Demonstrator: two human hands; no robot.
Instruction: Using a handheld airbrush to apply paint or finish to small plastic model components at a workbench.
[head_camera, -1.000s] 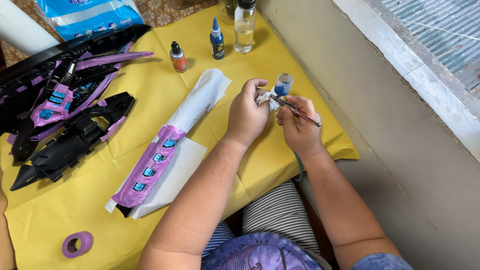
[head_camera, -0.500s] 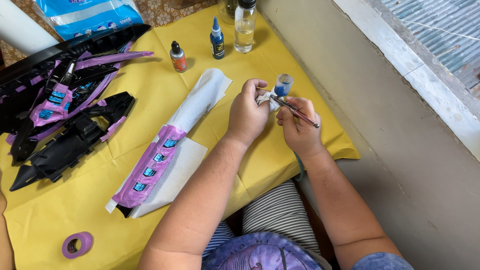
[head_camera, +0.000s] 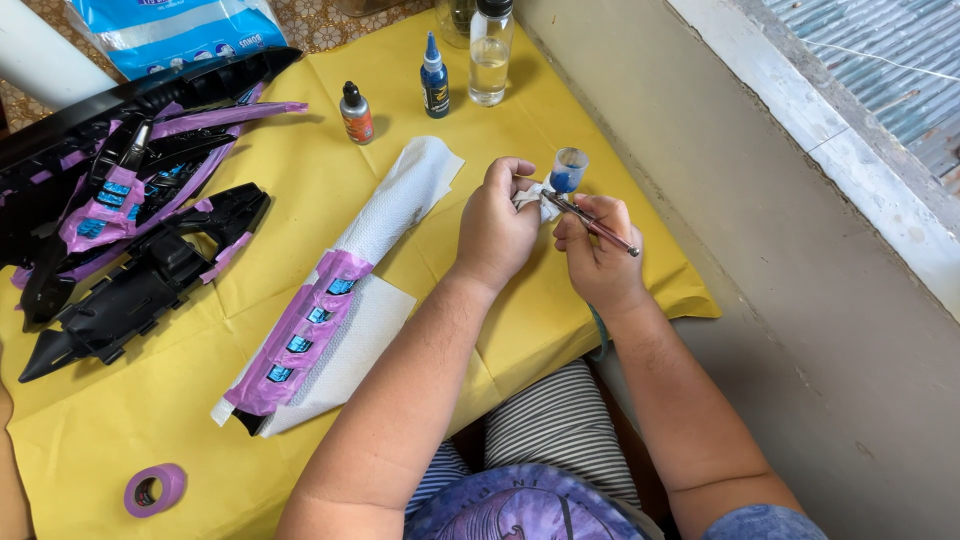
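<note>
2 hands (head_camera: 545, 225) grip airbrush (head_camera: 585, 215); blue-white bag (head_camera: 175, 30) behind.

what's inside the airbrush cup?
Blue paint shows through the clear airbrush cup, mostly in its lower part. The airbrush nozzle is hidden by the white tissue in the left hand.

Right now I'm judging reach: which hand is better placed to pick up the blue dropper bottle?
Probably the left hand: it is on the side nearer the blue dropper bottle and pinches only a white tissue, while the right hand grips the airbrush.
</note>
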